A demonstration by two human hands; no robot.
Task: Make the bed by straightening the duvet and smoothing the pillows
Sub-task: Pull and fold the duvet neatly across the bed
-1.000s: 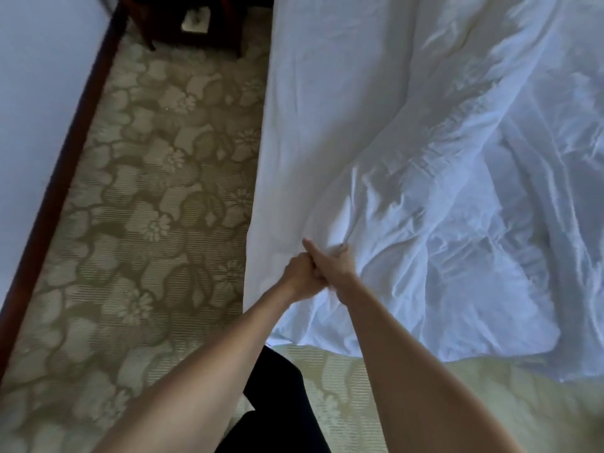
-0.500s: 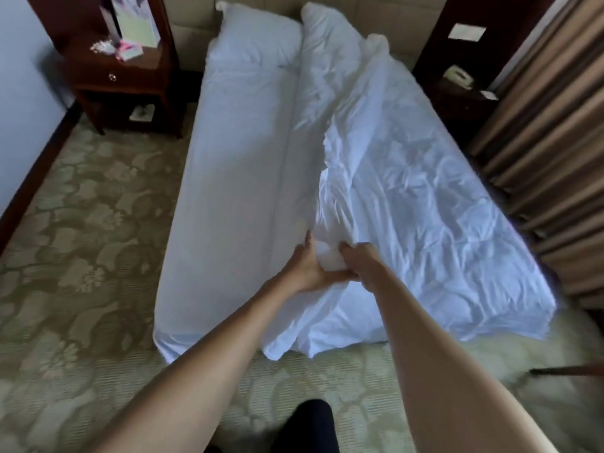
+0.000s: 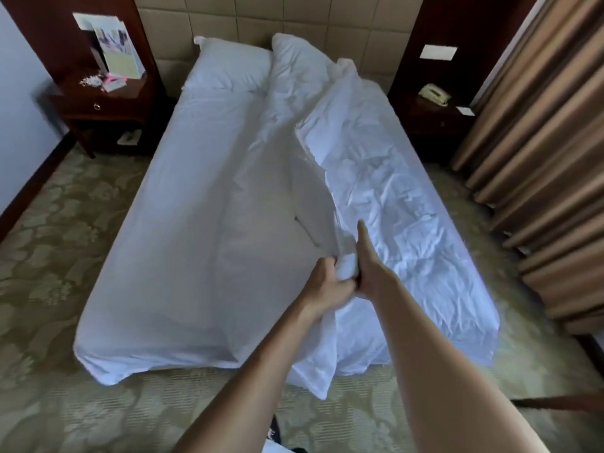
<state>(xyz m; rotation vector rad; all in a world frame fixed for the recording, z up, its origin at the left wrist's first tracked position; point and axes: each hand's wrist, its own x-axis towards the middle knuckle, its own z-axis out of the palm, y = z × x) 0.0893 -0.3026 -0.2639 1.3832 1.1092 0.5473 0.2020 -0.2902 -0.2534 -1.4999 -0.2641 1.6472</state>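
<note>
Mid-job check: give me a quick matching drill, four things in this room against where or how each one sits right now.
Things:
1. duvet
2. left pillow
3. telephone
4. left hand

States:
A. on the nightstand next to the curtains
B. flat at the head of the bed, uncovered
C. bunched over the bed's curtain side
D. gripping a fold of white fabric beside the right hand

Pairs: 1-C, 2-B, 3-A, 4-D
</note>
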